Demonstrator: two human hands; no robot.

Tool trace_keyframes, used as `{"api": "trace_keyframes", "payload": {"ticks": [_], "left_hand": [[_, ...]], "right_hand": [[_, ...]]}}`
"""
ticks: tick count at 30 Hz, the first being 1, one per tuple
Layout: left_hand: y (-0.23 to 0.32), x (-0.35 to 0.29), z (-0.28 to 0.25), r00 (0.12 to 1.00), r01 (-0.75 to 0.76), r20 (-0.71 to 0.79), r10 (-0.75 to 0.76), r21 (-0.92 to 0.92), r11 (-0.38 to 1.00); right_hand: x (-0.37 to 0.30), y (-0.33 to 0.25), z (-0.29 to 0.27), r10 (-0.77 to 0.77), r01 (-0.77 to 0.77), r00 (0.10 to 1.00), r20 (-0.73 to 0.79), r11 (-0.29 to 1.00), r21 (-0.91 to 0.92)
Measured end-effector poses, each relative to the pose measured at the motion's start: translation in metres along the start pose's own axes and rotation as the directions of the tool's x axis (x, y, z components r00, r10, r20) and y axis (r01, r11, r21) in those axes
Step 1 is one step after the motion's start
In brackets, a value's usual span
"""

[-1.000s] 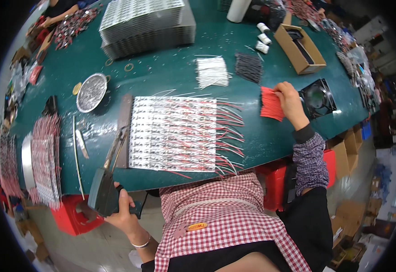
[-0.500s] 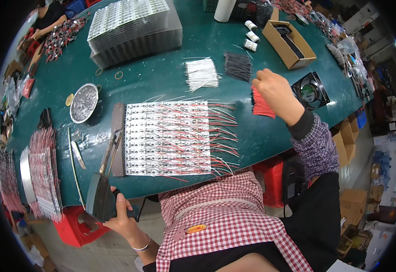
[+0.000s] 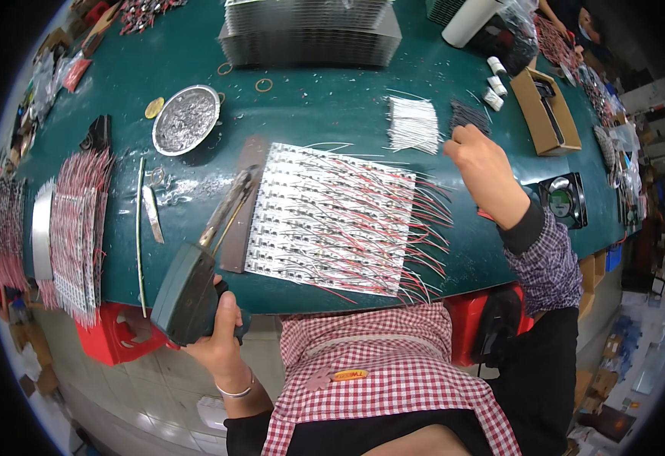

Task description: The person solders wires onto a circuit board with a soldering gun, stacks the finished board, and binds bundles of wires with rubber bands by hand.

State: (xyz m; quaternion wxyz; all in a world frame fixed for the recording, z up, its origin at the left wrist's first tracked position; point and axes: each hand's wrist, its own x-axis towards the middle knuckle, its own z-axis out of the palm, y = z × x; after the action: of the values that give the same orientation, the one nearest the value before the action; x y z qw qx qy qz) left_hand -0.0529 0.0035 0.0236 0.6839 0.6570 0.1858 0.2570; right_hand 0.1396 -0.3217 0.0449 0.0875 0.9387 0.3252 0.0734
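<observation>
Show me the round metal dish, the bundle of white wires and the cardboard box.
Round metal dish (image 3: pixel 186 119), head view, middle of its grey contents.
Bundle of white wires (image 3: pixel 414 125), head view, middle of the bundle.
Cardboard box (image 3: pixel 528 97), head view, its left wall.

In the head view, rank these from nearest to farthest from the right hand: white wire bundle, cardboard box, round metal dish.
From the right hand:
1. White wire bundle, just left of it.
2. Cardboard box, to its right, farther up the table.
3. Round metal dish, far left.
</observation>
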Motion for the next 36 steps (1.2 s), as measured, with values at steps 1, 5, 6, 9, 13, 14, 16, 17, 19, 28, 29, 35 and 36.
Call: {"api": "trace_keyframes", "payload": {"ticks": [1, 5, 6, 9, 13, 14, 16, 17, 19, 28, 29, 35, 36], "left_hand": [[-0.002, 0.004, 0.005, 1.0, 0.008, -0.006, -0.008, 0.0, 1.0], [-0.005, 0.019, 0.015, 0.997, 0.076, -0.036, -0.074, 0.045, 0.996], [-0.007, 0.024, 0.015, 0.999, 0.035, 0.013, -0.036, 0.103, 0.994], [-0.012, 0.034, 0.014, 0.997, -0.042, 0.071, 0.027, 0.217, 0.975], [-0.006, 0.041, 0.02, 0.982, 0.168, 0.047, -0.183, 0.217, 0.962], [-0.008, 0.042, 0.023, 0.981, 0.178, 0.04, -0.191, 0.219, 0.959], [-0.011, 0.047, 0.028, 0.974, 0.21, 0.045, -0.222, 0.188, 0.959], [-0.015, 0.049, 0.029, 0.972, 0.219, 0.042, -0.231, 0.19, 0.957], [-0.025, 0.049, 0.029, 0.982, 0.154, 0.083, -0.171, 0.185, 0.971], [-0.022, 0.051, 0.029, 0.939, 0.23, 0.14, -0.314, 0.421, 0.877], [-0.021, 0.052, 0.03, 0.939, 0.233, 0.139, -0.316, 0.421, 0.877], [-0.018, 0.058, 0.039, 0.934, 0.303, 0.119, -0.336, 0.231, 0.925], [-0.017, 0.057, 0.04, 0.935, 0.309, 0.108, -0.337, 0.213, 0.927]], "right_hand": [[0.008, -0.006, -0.002, 0.002, 0.012, 0.994, -0.111, 0.992, 0.129], [0.053, -0.063, 0.005, 0.032, 0.133, 0.949, -0.313, 0.861, 0.49], [0.062, -0.073, 0.008, 0.031, 0.129, 0.951, -0.306, 0.863, 0.489], [0.084, -0.098, 0.029, 0.056, 0.196, 0.922, -0.383, 0.785, 0.588], [0.092, -0.114, 0.053, 0.085, 0.182, 0.924, -0.373, 0.76, 0.624], [0.093, -0.118, 0.057, 0.088, 0.173, 0.928, -0.363, 0.759, 0.627], [0.093, -0.121, 0.063, 0.075, 0.176, 0.933, -0.353, 0.761, 0.625], [0.093, -0.121, 0.064, 0.072, 0.173, 0.936, -0.345, 0.759, 0.628], [0.094, -0.123, 0.063, 0.067, 0.166, 0.94, -0.335, 0.767, 0.619], [0.094, -0.125, 0.059, 0.041, 0.16, 0.945, -0.323, 0.805, 0.571], [0.094, -0.126, 0.059, 0.04, 0.16, 0.946, -0.322, 0.805, 0.572], [0.094, -0.127, 0.058, 0.039, 0.14, 0.952, -0.305, 0.827, 0.544], [0.094, -0.128, 0.057, 0.04, 0.142, 0.95, -0.31, 0.829, 0.541]]}}
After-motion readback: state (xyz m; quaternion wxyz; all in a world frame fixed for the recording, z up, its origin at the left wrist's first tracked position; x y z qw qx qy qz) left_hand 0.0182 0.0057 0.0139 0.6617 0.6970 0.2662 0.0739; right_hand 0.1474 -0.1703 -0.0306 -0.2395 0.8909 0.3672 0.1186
